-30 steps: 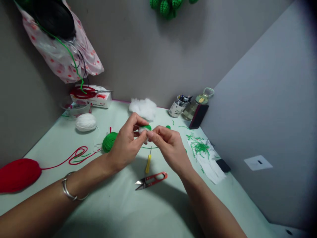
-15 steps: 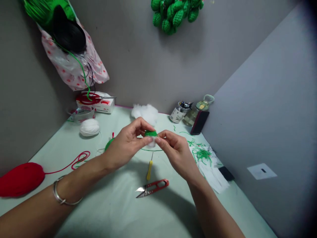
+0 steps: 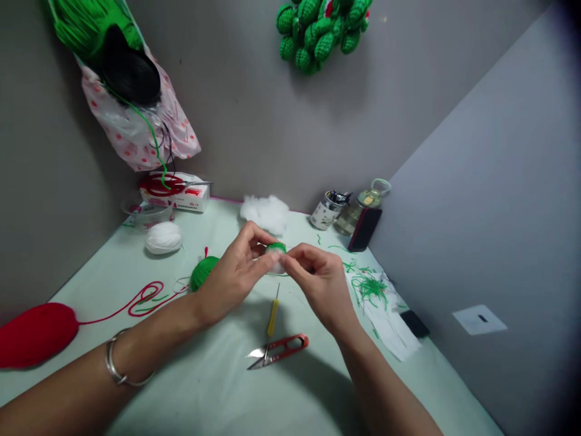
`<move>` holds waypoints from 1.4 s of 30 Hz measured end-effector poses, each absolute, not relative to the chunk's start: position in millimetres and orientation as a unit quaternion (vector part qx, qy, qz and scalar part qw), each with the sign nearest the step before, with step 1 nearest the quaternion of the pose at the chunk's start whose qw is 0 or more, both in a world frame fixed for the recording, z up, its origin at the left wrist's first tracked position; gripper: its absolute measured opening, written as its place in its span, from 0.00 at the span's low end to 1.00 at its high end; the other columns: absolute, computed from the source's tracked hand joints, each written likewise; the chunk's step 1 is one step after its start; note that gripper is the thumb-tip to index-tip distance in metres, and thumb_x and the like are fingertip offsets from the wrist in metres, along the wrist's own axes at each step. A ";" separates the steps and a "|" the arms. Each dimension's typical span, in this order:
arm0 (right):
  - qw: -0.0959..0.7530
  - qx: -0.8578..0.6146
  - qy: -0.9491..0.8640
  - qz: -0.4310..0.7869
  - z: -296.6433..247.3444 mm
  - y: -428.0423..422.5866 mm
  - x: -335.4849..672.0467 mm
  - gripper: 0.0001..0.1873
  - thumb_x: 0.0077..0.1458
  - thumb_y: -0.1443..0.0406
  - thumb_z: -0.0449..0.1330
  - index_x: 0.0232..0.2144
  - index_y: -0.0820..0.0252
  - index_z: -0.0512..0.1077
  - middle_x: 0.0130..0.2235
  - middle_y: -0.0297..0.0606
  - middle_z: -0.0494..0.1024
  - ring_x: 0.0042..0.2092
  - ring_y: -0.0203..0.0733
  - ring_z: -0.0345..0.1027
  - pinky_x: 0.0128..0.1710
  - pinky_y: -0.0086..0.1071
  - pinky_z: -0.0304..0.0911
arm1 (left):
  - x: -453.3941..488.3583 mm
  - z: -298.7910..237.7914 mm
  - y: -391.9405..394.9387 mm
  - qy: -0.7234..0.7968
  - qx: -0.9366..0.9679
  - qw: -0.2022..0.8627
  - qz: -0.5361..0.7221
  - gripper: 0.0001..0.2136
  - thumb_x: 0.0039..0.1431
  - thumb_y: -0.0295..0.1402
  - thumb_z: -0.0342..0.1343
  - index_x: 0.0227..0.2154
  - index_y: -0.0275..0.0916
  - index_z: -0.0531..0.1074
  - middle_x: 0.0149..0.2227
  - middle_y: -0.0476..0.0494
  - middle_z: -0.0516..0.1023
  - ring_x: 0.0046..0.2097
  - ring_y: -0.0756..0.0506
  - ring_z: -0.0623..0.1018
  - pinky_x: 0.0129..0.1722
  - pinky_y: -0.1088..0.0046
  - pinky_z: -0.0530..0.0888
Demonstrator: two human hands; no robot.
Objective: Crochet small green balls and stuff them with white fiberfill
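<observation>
Slim, shiny silvery bangle (image 3: pixel 110 363) around the left forearm (image 3: pixel 166 332); left hand (image 3: pixel 231 278) and right hand (image 3: pixel 324 283) bare.

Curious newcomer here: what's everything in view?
Piece: one, green and white, between hands
Yarn balls: three; red, white, green; left
Stuffing: one, white, back
Tool: one, yellow, centre
Snips: one, red, centre
Box, scissors, bowl: one each; white, red, clear; back left
Bag, skein, disc: one each; pink, green, black; hanging left
Crochet cluster: one, mostly green, back wall
Cup, bottle, phone: one each; white, greenish, dark; back right
Clippings: many, green, right
Paper: uncounted, white, under clippings
Flat object: one, black, beside paper
Wall plate: one, white, right wall
Table: one, pale green, underneath
Bracelet: one, silver, left wrist
Left hand: one, bare, holding piece
Right hand: one, bare, holding piece
</observation>
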State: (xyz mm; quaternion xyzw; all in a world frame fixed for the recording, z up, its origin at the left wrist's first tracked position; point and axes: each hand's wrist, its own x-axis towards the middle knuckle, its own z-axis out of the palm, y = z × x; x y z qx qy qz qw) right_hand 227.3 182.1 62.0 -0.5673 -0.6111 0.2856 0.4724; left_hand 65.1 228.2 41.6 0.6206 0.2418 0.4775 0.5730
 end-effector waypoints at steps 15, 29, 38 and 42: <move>0.391 -0.570 -0.674 0.261 57.8 168.4 212.4 0.10 0.66 0.66 0.55 0.31 0.57 0.72 0.25 0.27 0.70 0.26 0.32 0.56 0.29 0.31 0.52 | 73.3 29.9 240.2 0.290 0.585 0.588 0.477 0.08 0.56 0.30 0.60 0.33 0.41 0.65 0.31 0.52 0.74 0.33 0.49 0.76 0.32 0.72 0.74; 0.504 -0.509 -0.697 0.034 68.1 179.1 236.1 0.09 0.60 0.66 0.66 0.26 0.54 0.77 0.44 0.39 0.82 0.44 0.44 0.72 0.42 0.39 0.66 | 63.5 40.0 236.3 0.286 0.555 0.624 0.470 0.05 0.59 0.30 0.59 0.34 0.41 0.66 0.26 0.56 0.72 0.26 0.52 0.71 0.25 0.75 0.70; 0.560 -0.373 -0.627 0.393 72.0 171.9 238.4 0.10 0.63 0.61 0.65 0.30 0.54 0.69 0.42 0.33 0.81 0.24 0.30 0.67 0.24 0.30 0.65 | 62.0 40.7 239.2 0.291 0.581 0.587 0.483 0.07 0.60 0.34 0.62 0.37 0.39 0.71 0.34 0.51 0.75 0.33 0.49 0.77 0.37 0.69 0.75; 0.486 -0.515 -0.652 0.271 68.7 174.3 235.6 0.09 0.60 0.64 0.66 0.42 0.52 0.72 0.43 0.33 0.79 0.26 0.30 0.63 0.27 0.29 0.60 | 62.1 44.2 233.4 0.284 0.552 0.624 0.474 0.05 0.60 0.31 0.60 0.36 0.40 0.70 0.32 0.52 0.76 0.31 0.50 0.75 0.35 0.71 0.74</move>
